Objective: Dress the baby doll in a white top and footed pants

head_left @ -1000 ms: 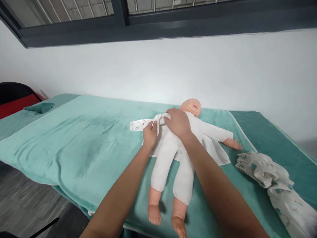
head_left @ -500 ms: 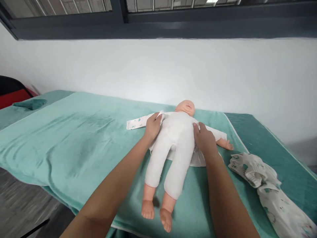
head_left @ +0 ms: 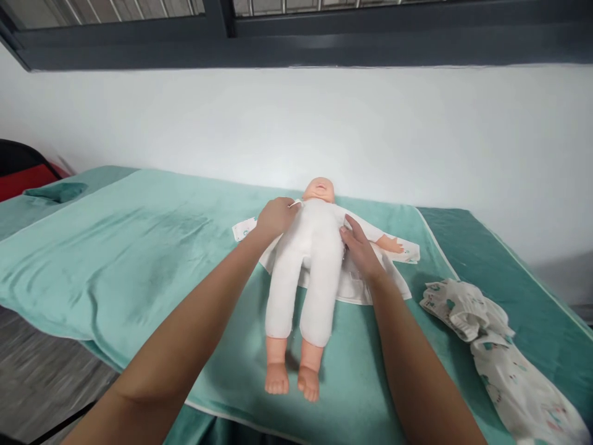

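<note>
A baby doll (head_left: 308, 259) with a white cloth body lies on its back on a teal towel (head_left: 139, 259), head toward the wall. Under it is spread an open white printed garment (head_left: 361, 284). My left hand (head_left: 274, 217) is closed on the doll's shoulder and the garment's edge there. My right hand (head_left: 359, 247) lies with fingers stretched against the doll's other side, on the garment. The doll's bare arm (head_left: 391, 245) sticks out to the right over a sleeve.
A crumpled white printed cloth (head_left: 491, 337) lies on the towel at the right. A darker green cover (head_left: 504, 247) shows beyond the towel's right edge. A white wall runs behind; a red and black chair (head_left: 23, 176) stands far left. Floor lies below the near edge.
The doll has been shifted and straightened, legs now pointing at me. My right hand went from its chest to its right side. My left hand moved up to the shoulder.
</note>
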Demonstrator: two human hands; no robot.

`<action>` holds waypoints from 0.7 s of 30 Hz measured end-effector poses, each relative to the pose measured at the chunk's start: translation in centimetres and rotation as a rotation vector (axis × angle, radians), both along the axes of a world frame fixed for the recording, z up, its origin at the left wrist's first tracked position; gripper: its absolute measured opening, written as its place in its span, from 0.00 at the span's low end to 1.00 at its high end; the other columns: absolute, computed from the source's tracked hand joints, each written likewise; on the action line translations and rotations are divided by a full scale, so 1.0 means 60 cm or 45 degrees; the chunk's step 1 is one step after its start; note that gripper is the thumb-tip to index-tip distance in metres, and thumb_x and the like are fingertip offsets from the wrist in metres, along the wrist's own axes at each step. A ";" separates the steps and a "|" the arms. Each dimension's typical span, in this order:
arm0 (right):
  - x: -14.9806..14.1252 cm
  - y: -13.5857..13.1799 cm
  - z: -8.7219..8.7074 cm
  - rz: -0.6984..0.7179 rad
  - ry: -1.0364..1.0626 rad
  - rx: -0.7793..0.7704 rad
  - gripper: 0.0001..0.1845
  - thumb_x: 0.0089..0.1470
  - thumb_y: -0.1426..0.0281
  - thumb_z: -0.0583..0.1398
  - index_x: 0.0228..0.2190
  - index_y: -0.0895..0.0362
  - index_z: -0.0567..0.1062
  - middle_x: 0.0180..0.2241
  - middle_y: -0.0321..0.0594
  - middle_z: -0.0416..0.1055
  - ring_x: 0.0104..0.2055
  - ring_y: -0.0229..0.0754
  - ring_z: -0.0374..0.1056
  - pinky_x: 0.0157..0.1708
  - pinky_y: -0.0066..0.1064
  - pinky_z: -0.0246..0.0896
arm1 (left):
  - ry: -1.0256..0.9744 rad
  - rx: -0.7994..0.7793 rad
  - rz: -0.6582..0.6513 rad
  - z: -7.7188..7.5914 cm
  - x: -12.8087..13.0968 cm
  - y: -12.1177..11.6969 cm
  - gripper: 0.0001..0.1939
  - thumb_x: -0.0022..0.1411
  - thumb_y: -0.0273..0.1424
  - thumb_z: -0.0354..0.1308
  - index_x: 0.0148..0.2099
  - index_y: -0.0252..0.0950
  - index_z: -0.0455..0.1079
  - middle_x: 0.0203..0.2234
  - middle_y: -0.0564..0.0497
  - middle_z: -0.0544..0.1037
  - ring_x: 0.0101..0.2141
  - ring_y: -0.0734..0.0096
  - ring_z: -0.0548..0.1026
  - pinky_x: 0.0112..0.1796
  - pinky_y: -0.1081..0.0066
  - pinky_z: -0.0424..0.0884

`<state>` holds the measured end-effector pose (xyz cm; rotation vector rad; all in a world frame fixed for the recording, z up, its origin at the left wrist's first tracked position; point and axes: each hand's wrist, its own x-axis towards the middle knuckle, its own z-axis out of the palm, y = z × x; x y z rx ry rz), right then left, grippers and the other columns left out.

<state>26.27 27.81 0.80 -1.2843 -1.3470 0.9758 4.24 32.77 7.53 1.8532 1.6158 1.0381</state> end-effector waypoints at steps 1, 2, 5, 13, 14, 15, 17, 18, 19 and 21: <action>-0.002 0.000 -0.001 0.020 0.020 -0.003 0.40 0.61 0.52 0.56 0.68 0.55 0.57 0.58 0.49 0.71 0.62 0.49 0.66 0.62 0.43 0.61 | -0.027 -0.068 -0.049 0.012 -0.002 -0.007 0.18 0.63 0.35 0.57 0.21 0.37 0.67 0.16 0.52 0.65 0.23 0.69 0.66 0.32 0.67 0.62; -0.004 -0.001 -0.002 0.039 0.034 -0.005 0.40 0.62 0.52 0.56 0.68 0.55 0.56 0.59 0.48 0.70 0.62 0.49 0.65 0.63 0.43 0.60 | -0.077 -0.138 -0.100 0.024 -0.002 -0.016 0.17 0.63 0.34 0.58 0.22 0.36 0.68 0.16 0.52 0.65 0.22 0.70 0.65 0.32 0.66 0.63; -0.007 -0.002 -0.004 0.072 0.050 -0.016 0.39 0.61 0.52 0.56 0.68 0.53 0.55 0.62 0.46 0.67 0.64 0.48 0.63 0.65 0.45 0.58 | -0.319 -0.330 -0.306 0.056 0.007 -0.045 0.11 0.63 0.35 0.59 0.31 0.35 0.75 0.24 0.49 0.74 0.20 0.72 0.67 0.29 0.65 0.64; 0.003 0.003 -0.006 -0.025 -0.065 -0.045 0.41 0.59 0.50 0.58 0.66 0.57 0.60 0.53 0.49 0.74 0.56 0.50 0.69 0.59 0.44 0.63 | -0.255 0.147 -0.033 -0.025 0.008 -0.097 0.10 0.65 0.32 0.52 0.42 0.38 0.76 0.36 0.47 0.80 0.39 0.61 0.77 0.42 0.61 0.71; 0.004 0.004 -0.007 -0.036 -0.085 -0.040 0.41 0.58 0.49 0.58 0.66 0.57 0.61 0.52 0.49 0.75 0.55 0.50 0.70 0.58 0.45 0.64 | -0.159 0.228 -0.008 -0.044 0.007 -0.109 0.10 0.65 0.31 0.52 0.42 0.38 0.76 0.38 0.46 0.79 0.41 0.60 0.76 0.46 0.59 0.70; 0.004 0.004 -0.007 -0.043 -0.098 -0.036 0.41 0.58 0.49 0.58 0.65 0.57 0.61 0.51 0.49 0.75 0.54 0.51 0.71 0.58 0.45 0.64 | -0.097 0.284 0.005 -0.061 0.007 -0.125 0.11 0.66 0.31 0.52 0.42 0.39 0.76 0.38 0.46 0.79 0.43 0.59 0.75 0.47 0.59 0.69; 0.003 0.006 -0.009 -0.051 -0.107 -0.030 0.41 0.58 0.49 0.58 0.65 0.57 0.62 0.51 0.48 0.76 0.53 0.51 0.72 0.58 0.45 0.64 | -0.048 0.321 -0.042 -0.084 0.008 -0.163 0.11 0.67 0.32 0.52 0.41 0.41 0.76 0.37 0.47 0.79 0.42 0.59 0.75 0.45 0.59 0.69; 0.002 0.007 -0.010 -0.053 -0.105 -0.029 0.40 0.58 0.49 0.58 0.65 0.56 0.62 0.51 0.48 0.76 0.53 0.51 0.72 0.58 0.45 0.64 | -0.057 0.312 -0.086 -0.091 0.009 -0.181 0.11 0.67 0.33 0.52 0.38 0.42 0.76 0.35 0.48 0.80 0.40 0.60 0.75 0.44 0.60 0.69; 0.001 0.007 -0.010 -0.056 -0.100 -0.026 0.40 0.58 0.49 0.58 0.65 0.56 0.61 0.52 0.48 0.75 0.54 0.50 0.72 0.58 0.44 0.64 | -0.090 0.284 -0.138 -0.096 0.009 -0.197 0.11 0.67 0.34 0.53 0.36 0.42 0.75 0.33 0.49 0.80 0.38 0.61 0.75 0.42 0.61 0.69; -0.001 0.008 -0.011 -0.063 -0.098 -0.022 0.40 0.58 0.50 0.57 0.65 0.57 0.61 0.54 0.49 0.74 0.55 0.50 0.71 0.59 0.43 0.63 | -0.257 0.194 -0.180 -0.104 0.003 -0.214 0.11 0.67 0.36 0.54 0.33 0.42 0.74 0.29 0.51 0.79 0.33 0.64 0.74 0.39 0.63 0.70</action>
